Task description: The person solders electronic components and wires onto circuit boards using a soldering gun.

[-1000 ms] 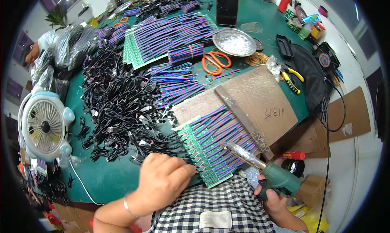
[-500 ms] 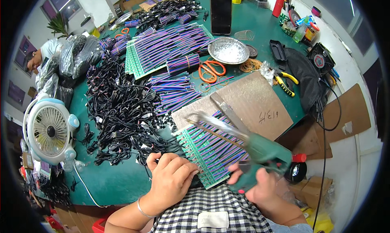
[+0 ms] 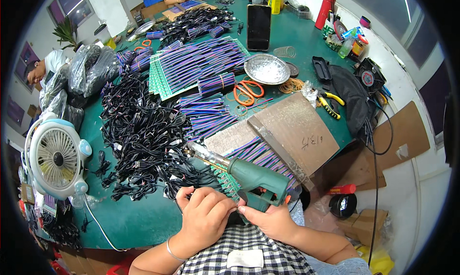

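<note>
My right hand (image 3: 273, 221) grips a green soldering gun (image 3: 258, 178), its metal nozzle pointing up and left over the green circuit board strip (image 3: 228, 183). The right thumb reaches to my left fingertips. My left hand (image 3: 205, 212) is closed in a pinch at the strip's near edge; what it pinches is hidden by the fingers. Purple, blue and black wires (image 3: 261, 154) run from the strip, partly under a metal bar (image 3: 274, 143) on a wooden board (image 3: 299, 126). The gun covers part of the strip. A heap of black cables (image 3: 143, 131) lies left of it.
Wired boards (image 3: 199, 64) and loose wires (image 3: 203, 114) lie beyond. Orange scissors (image 3: 247, 94), a metal dish (image 3: 267, 69), yellow pliers (image 3: 330, 106) and an upright phone (image 3: 258, 28) stand or lie farther back. A fan (image 3: 58, 157) is at left. Other people sit around the table.
My right hand has brought the soldering gun left and down, so its nozzle is nearer the cables and the hand meets my left one. My left hand stays nearly in place.
</note>
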### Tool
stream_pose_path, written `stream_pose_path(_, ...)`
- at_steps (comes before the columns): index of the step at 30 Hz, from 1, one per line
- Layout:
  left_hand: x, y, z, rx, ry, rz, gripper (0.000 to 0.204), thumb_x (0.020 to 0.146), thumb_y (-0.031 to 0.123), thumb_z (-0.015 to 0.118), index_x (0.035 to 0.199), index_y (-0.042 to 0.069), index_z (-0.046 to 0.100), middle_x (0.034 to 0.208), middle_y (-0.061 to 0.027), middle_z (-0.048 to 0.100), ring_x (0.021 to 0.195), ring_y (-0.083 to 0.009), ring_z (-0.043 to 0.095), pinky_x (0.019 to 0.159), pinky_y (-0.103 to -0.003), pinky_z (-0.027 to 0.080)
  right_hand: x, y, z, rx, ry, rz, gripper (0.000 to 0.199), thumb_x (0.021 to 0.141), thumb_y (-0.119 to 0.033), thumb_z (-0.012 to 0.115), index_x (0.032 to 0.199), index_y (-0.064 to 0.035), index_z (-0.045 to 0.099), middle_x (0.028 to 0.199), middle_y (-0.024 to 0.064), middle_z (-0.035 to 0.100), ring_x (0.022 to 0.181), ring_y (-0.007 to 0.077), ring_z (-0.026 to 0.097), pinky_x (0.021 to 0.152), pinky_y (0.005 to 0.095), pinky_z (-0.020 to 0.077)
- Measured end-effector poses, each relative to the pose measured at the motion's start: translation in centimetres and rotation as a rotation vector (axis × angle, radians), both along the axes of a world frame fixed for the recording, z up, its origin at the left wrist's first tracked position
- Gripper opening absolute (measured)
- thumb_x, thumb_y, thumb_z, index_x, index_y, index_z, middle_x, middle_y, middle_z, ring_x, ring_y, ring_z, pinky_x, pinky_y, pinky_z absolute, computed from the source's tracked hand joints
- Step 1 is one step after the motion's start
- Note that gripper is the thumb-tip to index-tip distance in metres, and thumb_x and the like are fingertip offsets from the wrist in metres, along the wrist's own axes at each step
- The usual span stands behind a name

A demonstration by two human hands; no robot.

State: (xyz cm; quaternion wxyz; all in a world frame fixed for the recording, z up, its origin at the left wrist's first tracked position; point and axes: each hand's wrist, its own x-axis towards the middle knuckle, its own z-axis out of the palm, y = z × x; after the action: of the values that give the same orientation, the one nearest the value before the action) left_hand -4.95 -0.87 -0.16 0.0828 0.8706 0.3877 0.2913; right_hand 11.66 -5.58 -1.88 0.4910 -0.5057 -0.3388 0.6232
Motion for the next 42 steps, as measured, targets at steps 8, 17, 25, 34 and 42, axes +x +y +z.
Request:
stream_pose_path(8,-0.3,0.1,0.0,0.009,0.026,-0.020,0.015,0.069,0.011,0.071,0.080,0.018,0.063,0.081,0.0054,0.060,0.086,-0.0169,0.056,0.088,-0.043,0.026,-0.6,0.1,-0.4,0.230,-0.309,-0.123,0.015,0.081,-0.003,0.067,0.095,-0.0006,0.063,0.081,0.0066,0.065,0.070,0.0145,0.063,0.063,0.0305,0.0505)
stream_pose_path(17,-1.0,0.3,-0.2,-0.058,0.024,-0.085,0.014,0.070,0.014,0.072,0.080,0.018,0.064,0.085,0.0061,0.061,0.091,-0.0180,0.055,0.089,-0.044,0.025,-0.4,-0.1,0.2,0.138,-0.106,-0.076,0.017,0.082,-0.004,0.070,0.098,-0.0030,0.064,0.089,0.0032,0.067,0.077,0.0099,0.064,0.067,0.0270,0.0522)
stream_pose_path(25,-1.5,1.1,-1.0,-0.089,-0.007,-0.202,0.016,0.071,0.015,0.070,0.085,0.021,0.065,0.087,0.0080,0.061,0.094,-0.0173,0.054,0.089,-0.044,0.025,0.3,0.2,1.1,-0.054,-0.012,0.039,0.016,0.083,-0.005,0.069,0.097,-0.0015,0.062,0.084,0.0032,0.065,0.074,0.0102,0.063,0.063,0.0257,0.0522)
stream_pose_path(34,-0.5,0.3,-0.6,-0.072,0.149,-0.116,0.024,0.072,0.018,0.073,0.096,0.017,0.070,0.099,0.0003,0.064,0.101,-0.0218,0.056,0.096,-0.044,0.031,3.1,-0.2,0.7,0.046,0.119,-0.288,0.015,0.087,-0.006,0.064,0.100,0.0010,0.061,0.089,0.0068,0.065,0.075,0.0118,0.062,0.065,0.0252,0.0506)
stream_pose_path(42,-4.6,-0.3,9.8,0.417,-0.976,-0.336,0.022,0.085,0.042,0.064,0.096,0.023,0.068,0.084,0.0041,0.053,0.089,-0.0154,0.047,0.094,-0.041,0.028,4.0,-1.2,0.8,0.126,0.128,-0.366,0.044,0.081,-0.002,0.061,0.120,-0.0027,0.041,0.087,0.0131,0.060,0.073,0.0199,0.059,0.071,0.0351,0.0507)
